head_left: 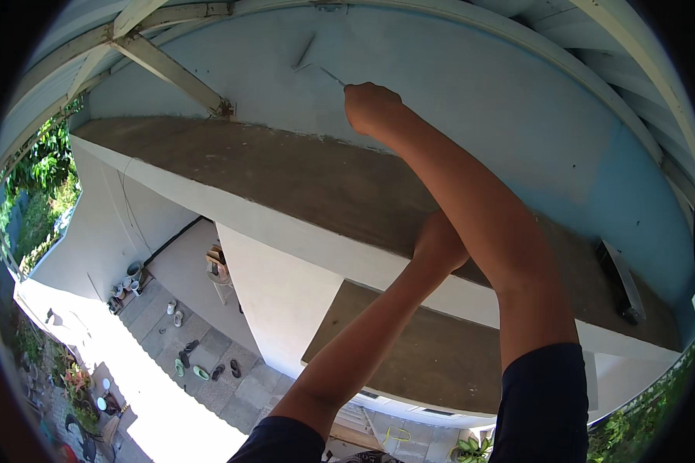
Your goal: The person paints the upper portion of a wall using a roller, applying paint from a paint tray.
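The right hand [372, 106] is raised at about twelve o'clock, fingers curled tight around the thin metal handle of a small paint roller [307, 63], whose pale sleeve lies against the light blue plastered wall [471, 100] just up and left of the fist, toward eleven o'clock. The left hand [439, 243] sits near the centre of the view, pressed down on the brown, weathered flat ledge [286, 174] that juts out below the wall; the right forearm crosses in front of it, so I cannot tell whether its fingers are spread or curled.

Far below, at seven to eight o'clock, lie a grey tiled yard [208, 363], scattered sandals [201, 370] and white buckets [127, 282].

The main risk, as I judge it, is height: the body leans out over a long drop, braced on one hand. If that palm slips on the dusty ledge, balance could go. A loosened grip would send the roller down into the yard.
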Available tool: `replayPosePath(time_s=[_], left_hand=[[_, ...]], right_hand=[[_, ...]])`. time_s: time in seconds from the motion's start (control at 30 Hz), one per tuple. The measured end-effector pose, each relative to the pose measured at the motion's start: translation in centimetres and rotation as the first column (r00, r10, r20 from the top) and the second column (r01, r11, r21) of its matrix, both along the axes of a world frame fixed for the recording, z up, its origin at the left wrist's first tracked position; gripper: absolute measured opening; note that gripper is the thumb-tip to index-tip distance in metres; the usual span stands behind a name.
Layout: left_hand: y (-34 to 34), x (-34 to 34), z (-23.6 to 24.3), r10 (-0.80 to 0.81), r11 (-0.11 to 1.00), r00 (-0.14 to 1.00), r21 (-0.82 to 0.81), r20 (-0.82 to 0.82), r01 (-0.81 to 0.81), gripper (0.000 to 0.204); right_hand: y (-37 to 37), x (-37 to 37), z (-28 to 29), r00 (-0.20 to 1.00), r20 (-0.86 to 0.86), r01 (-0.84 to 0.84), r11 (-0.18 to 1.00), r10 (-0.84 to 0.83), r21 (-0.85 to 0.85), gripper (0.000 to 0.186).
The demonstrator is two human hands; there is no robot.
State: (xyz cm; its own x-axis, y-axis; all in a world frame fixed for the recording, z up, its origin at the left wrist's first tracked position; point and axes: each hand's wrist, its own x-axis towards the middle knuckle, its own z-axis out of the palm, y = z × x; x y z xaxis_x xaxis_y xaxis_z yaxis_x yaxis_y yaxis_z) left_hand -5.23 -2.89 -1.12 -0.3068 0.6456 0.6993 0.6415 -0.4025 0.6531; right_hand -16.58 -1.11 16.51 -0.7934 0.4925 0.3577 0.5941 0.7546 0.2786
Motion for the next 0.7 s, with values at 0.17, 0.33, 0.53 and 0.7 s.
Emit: replayPosePath(time_s=[0.17,0.33,0.53,0.7], left_hand=[[0.6,-1.3,-0.2,0.019,0.995,0.997,0.099,-0.076,-0.011,0.041],[0.6,-0.2,0.7,0.032,0.993,0.989,-0.119,0.144,-0.015,0.034],[0.6,-0.4,0.4,0.083,0.994,0.985,-0.077,0.151,-0.072,0.031],[0.1,-0.1,0.6,0.058,0.998,0.983,-0.047,0.174,-0.05,0.031]], right_hand=[[-0.4,0.2,-0.9,1.0,-0.012,-0.029,0.999,0.029,-0.027,0.036],[1.9,9.1,-0.6,0.999,0.034,0.016,0.999,-0.017,0.031,0.057],[-0.1,9.1,2.7,0.993,0.054,0.116,0.973,-0.107,-0.2,0.048],[0.1,5.0,2.7,0.995,0.058,0.089,0.976,-0.079,-0.197,0.046]])
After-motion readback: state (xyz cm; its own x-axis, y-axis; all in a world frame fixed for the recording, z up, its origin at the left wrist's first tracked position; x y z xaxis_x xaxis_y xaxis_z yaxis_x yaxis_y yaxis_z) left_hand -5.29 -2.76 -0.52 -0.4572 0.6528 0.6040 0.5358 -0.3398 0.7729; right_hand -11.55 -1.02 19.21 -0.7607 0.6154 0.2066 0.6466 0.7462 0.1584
